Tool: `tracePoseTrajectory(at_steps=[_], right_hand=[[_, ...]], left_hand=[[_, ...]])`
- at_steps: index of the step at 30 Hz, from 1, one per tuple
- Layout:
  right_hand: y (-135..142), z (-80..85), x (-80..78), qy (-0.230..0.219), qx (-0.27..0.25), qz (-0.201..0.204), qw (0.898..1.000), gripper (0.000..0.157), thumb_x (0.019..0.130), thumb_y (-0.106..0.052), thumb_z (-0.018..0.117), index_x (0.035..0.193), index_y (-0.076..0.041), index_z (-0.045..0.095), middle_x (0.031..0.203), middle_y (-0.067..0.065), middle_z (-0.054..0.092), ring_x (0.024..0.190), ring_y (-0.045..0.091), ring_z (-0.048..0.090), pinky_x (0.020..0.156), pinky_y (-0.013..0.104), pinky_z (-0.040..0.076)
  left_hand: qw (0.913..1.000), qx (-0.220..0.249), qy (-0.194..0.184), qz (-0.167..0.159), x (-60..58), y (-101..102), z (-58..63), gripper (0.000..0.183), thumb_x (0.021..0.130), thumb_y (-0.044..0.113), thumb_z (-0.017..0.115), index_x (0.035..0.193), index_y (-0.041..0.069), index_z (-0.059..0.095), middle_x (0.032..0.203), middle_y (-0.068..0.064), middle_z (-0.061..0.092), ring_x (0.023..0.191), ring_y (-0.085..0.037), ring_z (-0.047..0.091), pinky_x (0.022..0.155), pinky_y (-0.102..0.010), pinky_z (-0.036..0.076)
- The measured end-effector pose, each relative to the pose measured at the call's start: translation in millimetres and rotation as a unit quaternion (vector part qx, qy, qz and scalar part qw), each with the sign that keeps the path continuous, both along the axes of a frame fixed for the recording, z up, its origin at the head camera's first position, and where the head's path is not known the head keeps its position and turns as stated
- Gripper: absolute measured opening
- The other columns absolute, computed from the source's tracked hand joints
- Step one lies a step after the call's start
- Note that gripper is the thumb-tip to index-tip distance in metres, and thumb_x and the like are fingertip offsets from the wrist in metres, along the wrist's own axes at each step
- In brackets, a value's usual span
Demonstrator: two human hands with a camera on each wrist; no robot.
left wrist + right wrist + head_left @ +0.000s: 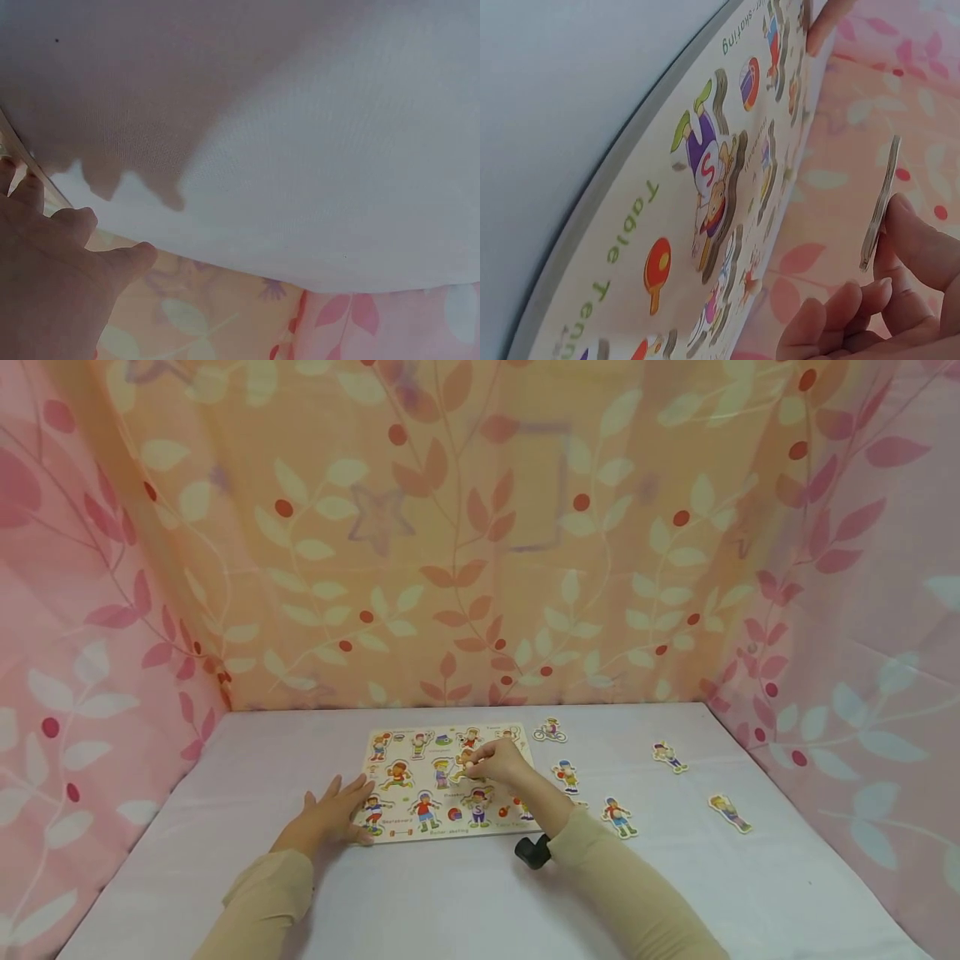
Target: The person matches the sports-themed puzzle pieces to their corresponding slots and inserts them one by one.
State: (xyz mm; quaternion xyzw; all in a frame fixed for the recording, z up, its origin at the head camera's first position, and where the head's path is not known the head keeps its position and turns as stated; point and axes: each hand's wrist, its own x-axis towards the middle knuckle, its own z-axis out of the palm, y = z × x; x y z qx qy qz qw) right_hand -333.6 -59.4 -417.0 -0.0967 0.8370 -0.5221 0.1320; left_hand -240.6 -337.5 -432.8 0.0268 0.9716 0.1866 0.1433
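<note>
A cream wooden puzzle board [660, 154] printed with sports figures and words lies flat on the table. My right hand [501, 762] is over its middle and pinches a flat puzzle piece [883, 202] between thumb and finger. The right wrist view shows that piece edge-on, raised off the board; from the head it looks like a running figure [467, 763], partly covered by fingers. At the board's left edge rests my left hand [332, 810], its fingers spread and fairly straight. Only part of the left hand [60, 277] appears in the left wrist view.
Right of the board lie loose pieces: a cyclist [551, 732], a blue-capped figure [566, 777], a figure in blue and red [618, 817], and two farther right [670, 757]. A black object [532, 852] sits beside the right sleeve. Patterned curtains [450, 568] enclose the white table [420, 902].
</note>
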Motion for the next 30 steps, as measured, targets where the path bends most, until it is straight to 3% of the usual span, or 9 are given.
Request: tracePoseTrajectory(at_steps=[6, 18, 23, 30], right_hand=[[-8.2, -0.8, 2.0, -0.029, -0.032, -0.003, 0.999, 0.009, 0.081, 0.0, 0.076, 0.085, 0.0, 0.068, 0.098, 0.008, 0.056, 0.08, 0.018, 0.048, 0.06, 0.026, 0.041], [-24.9, -6.0, -0.5, -0.035, -0.014, -0.012, 0.999, 0.011, 0.078, -0.001, 0.078, 0.087, -0.001, 0.071, 0.105, 0.01, 0.06, 0.079, 0.017, 0.053, 0.059, 0.023, 0.044], [-32.3, -7.2, 0.2, -0.033, -0.015, -0.003, 0.999, 0.01, 0.077, 0.0, 0.079, 0.084, -0.001, 0.071, 0.098, 0.009, 0.062, 0.073, 0.015, 0.054, 0.054, 0.021, 0.044], [-40.9, -4.1, 4.6, -0.039, -0.024, -0.006, 0.999, 0.011, 0.077, 0.001, 0.079, 0.085, -0.001, 0.071, 0.11, 0.01, 0.061, 0.091, 0.02, 0.053, 0.073, 0.028, 0.046]], left_hand=[[1.0, -0.003, 0.0, -0.002, 0.0, 0.9, -1.1, 0.097, 0.069, 0.035, 0.083, 0.148, 0.0, 0.036, 0.156, -0.021, 0.023, 0.141, -0.052, 0.004, 0.103, -0.076, -0.003], [0.9999, -0.007, 0.008, -0.002, 0.1, 1.1, -1.7, 0.097, 0.068, 0.034, 0.083, 0.147, 0.0, 0.037, 0.156, -0.022, 0.025, 0.141, -0.053, 0.006, 0.103, -0.076, -0.002], [1.0, -0.007, 0.004, -0.001, 0.5, 1.0, -2.3, 0.097, 0.069, 0.034, 0.083, 0.147, 0.0, 0.037, 0.156, -0.022, 0.024, 0.141, -0.053, 0.006, 0.104, -0.076, -0.002], [0.9999, -0.015, 0.0, -0.001, -1.2, 0.7, -0.1, 0.097, 0.07, 0.035, 0.082, 0.148, 0.0, 0.036, 0.157, -0.021, 0.023, 0.141, -0.052, 0.005, 0.104, -0.075, -0.003]])
